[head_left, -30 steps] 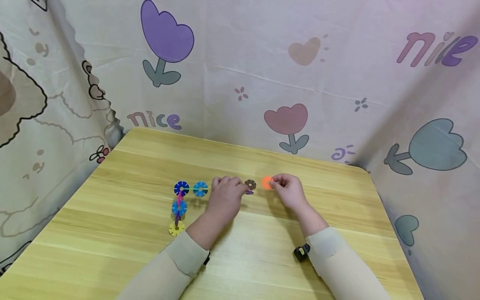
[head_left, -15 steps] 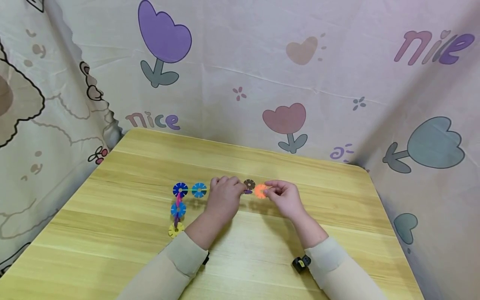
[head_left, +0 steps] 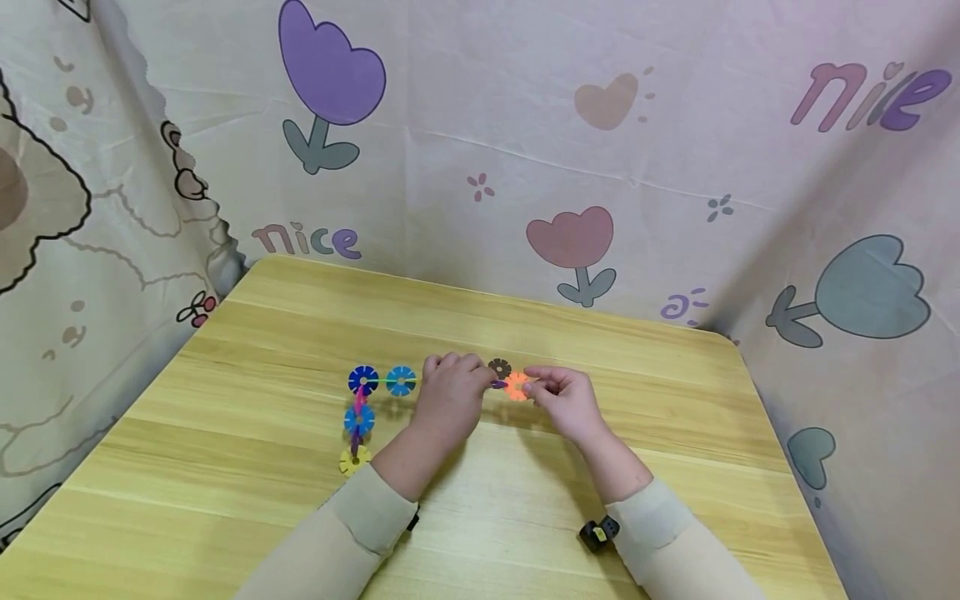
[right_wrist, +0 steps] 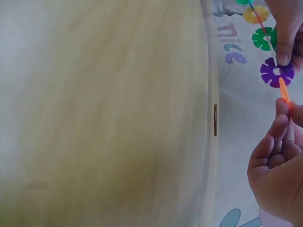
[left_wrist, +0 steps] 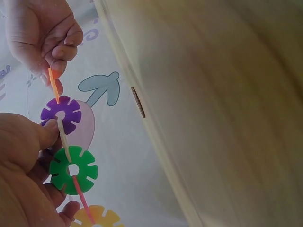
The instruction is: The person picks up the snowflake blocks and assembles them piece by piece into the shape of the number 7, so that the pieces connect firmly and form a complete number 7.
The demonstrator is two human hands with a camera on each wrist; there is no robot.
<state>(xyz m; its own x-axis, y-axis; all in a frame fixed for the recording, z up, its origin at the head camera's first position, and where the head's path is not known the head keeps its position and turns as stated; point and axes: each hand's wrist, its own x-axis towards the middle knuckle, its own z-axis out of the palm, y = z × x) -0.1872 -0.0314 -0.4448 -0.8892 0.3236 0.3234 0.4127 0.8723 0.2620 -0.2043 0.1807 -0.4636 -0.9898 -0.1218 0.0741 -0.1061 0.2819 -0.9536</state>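
My left hand (head_left: 450, 400) grips a chain of slotted snowflake discs near its right end. In the left wrist view its thumb and fingers pinch around the white disc (left_wrist: 63, 142), between the purple disc (left_wrist: 71, 113) and the green disc (left_wrist: 86, 169). An orange snowflake disc (head_left: 511, 391) is pinched by thumb and forefinger of my right hand (head_left: 572, 406). Seen edge-on in the right wrist view, it meets the rim of the purple disc. The left hand hides the chain's middle from the head view.
The chain's left part has a light blue disc (head_left: 397, 372), a dark blue corner disc (head_left: 355, 381) and a yellow end disc (head_left: 347, 462). Behind the hands lies a brown disc (head_left: 499, 361). The wooden table (head_left: 300, 317) meets a patterned cloth (head_left: 450, 100).
My right hand has brought the orange disc leftward and slightly nearer me, from apart to right at the purple disc. The left hand has stayed in place on the chain.
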